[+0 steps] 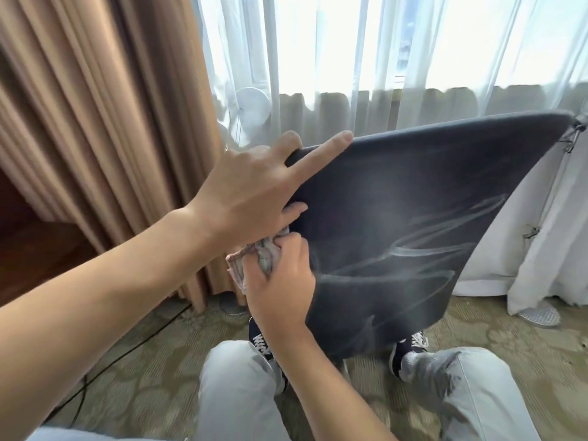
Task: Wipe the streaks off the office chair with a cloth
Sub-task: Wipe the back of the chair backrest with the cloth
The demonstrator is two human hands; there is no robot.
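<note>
Head cam: we're holding the chair back point(397, 224) w/ left hand point(251, 198) curled on its stiff edge; right hand point(280, 281) is squeezing the soft, light cloth point(254, 259).

A single wide-angle view, worn on the person's head, looks forward and down. It sits close behind the dark chair back point(413, 224), which fills the middle and right of the picture. Beyond the chair back hang sheer curtains point(350, 58) over a bright window; left of it a tan drape point(95, 106). Below the chair back lie the person's knees and the patterned carpet point(152, 354). Straight lines bow toward the edges.
</note>
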